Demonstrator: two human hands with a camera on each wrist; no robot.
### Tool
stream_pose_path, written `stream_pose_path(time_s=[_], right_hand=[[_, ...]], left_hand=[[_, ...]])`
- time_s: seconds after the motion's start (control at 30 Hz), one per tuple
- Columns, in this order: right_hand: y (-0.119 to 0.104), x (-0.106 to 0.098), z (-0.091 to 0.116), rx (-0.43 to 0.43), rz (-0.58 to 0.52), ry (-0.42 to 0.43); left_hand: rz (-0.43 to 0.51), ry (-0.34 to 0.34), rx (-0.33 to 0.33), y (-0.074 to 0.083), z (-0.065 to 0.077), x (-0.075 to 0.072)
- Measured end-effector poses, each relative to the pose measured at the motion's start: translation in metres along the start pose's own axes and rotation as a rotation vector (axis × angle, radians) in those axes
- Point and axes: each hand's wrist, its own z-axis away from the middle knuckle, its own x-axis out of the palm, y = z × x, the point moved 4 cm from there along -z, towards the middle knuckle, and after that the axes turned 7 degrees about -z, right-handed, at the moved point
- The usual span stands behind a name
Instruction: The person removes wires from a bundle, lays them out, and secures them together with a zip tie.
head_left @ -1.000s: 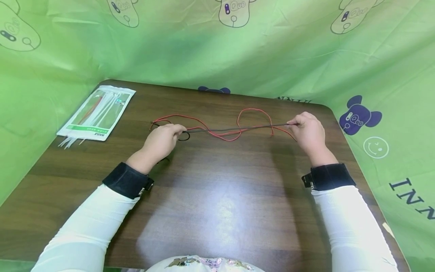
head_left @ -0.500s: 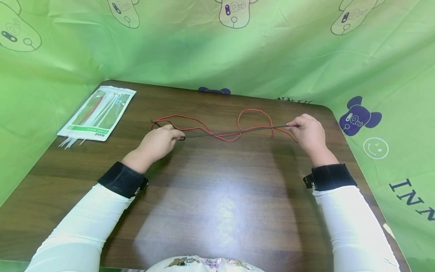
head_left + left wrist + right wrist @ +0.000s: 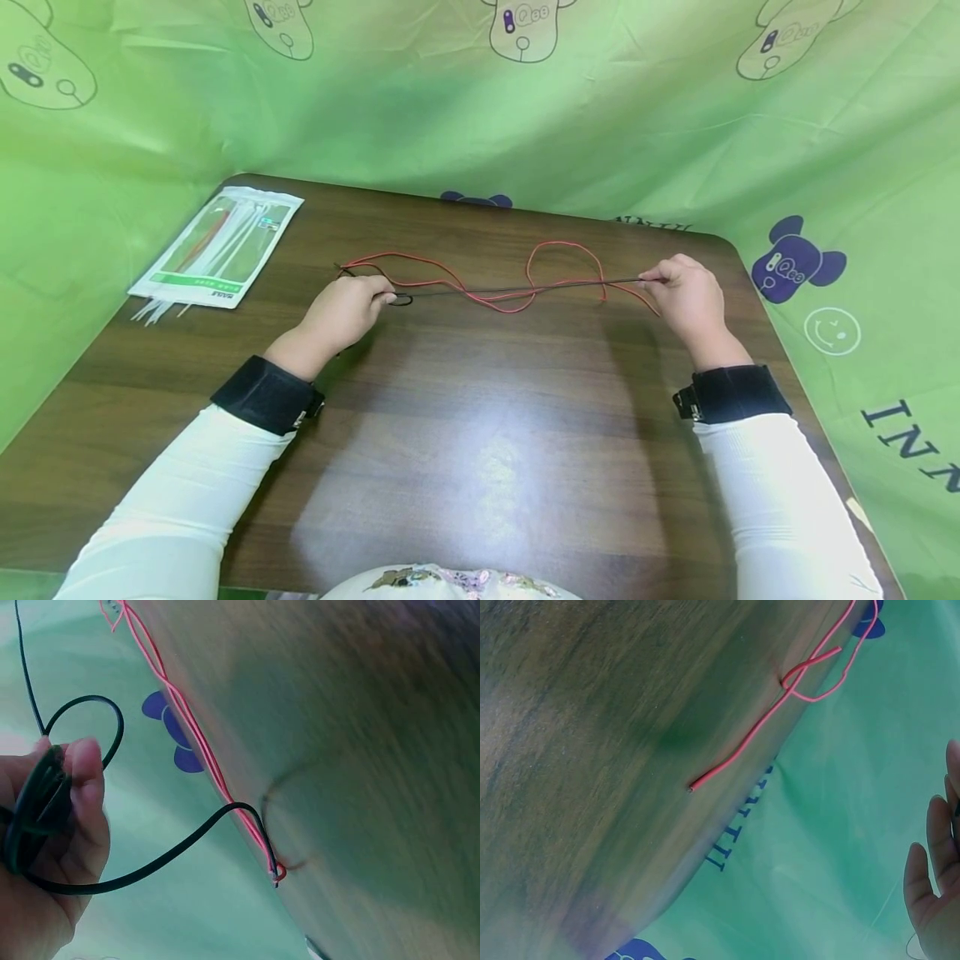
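A thin black wire (image 3: 585, 284) is stretched nearly straight between my two hands, above the table. My left hand (image 3: 333, 317) pinches it at the left, with a small loop beside the fingertips. In the left wrist view, more black wire (image 3: 142, 874) lies coiled in the palm, and one length runs to the end of the red wires. My right hand (image 3: 690, 302) pinches the other end between thumb and finger; the right wrist view cuts this hand off at its edge. Red wire (image 3: 567, 243) lies in loose curves on the tabletop behind and under the black one.
A white-and-green plastic pouch (image 3: 217, 250) of cable ties lies at the table's back left, with several white tie ends (image 3: 156, 312) sticking out. Green printed cloth (image 3: 420, 100) hangs around the back and sides of the brown wooden table (image 3: 480, 400).
My left hand has shifted a little left and toward me, still pinching the black wire. The small black loop by its fingers has changed size. My right hand has barely moved.
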Motion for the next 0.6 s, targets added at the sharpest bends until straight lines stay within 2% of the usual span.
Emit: stream_pose_path(time_s=[0.3, 0.4, 0.47, 0.6], right_hand=[[0.005, -0.005, 0.001, 0.033, 0.011, 0.023], [0.010, -0.008, 0.004, 0.044, 0.007, 0.024], [0.012, -0.009, 0.005, 0.045, 0.010, 0.021], [0.013, -0.009, 0.006, 0.036, 0.011, 0.022]], left_hand=[[0.102, -0.008, -0.150, -0.011, 0.001, -0.002], [0.124, -0.025, -0.146, -0.016, 0.002, 0.000], [0.111, -0.037, -0.116, -0.017, 0.002, 0.001], [0.033, -0.055, -0.088, -0.014, 0.003, 0.003]])
